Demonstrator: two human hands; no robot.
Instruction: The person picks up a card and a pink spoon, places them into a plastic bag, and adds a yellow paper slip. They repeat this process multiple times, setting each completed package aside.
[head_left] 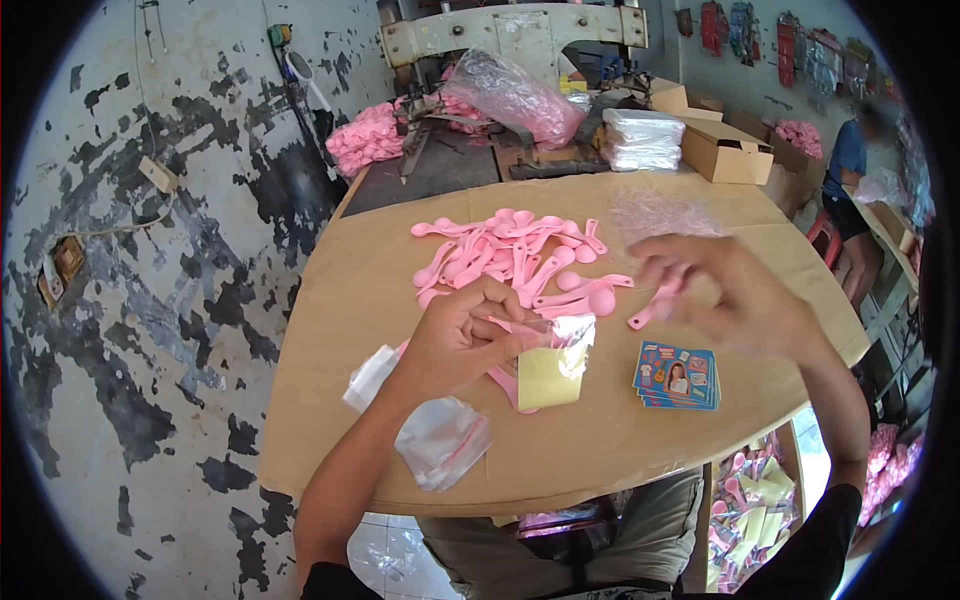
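Note:
My left hand (468, 335) pinches the top of a clear plastic bag (570, 335) with a pale yellow card (550, 378) in it. Pink plastic shows at the fingers, and a pink spoon handle (505, 385) sticks out below them. Blurred by motion, my right hand (735, 290) hangs over the table's right side, thumb and fingers apart. A single pink spoon (655, 305) overlaps its fingertips in this view. Beyond both hands spreads a heap of pink measuring spoons (510, 250). Closer to me lies a stack of blue printed cards (676, 376).
Empty clear bags (443, 442) lie by my left forearm, with a white packet (370, 378) beside them. Thin plastic strips (665, 215) are piled behind my right hand. A box of packed spoons (750, 515) stands below the table edge. Another person (852, 190) sits at far right.

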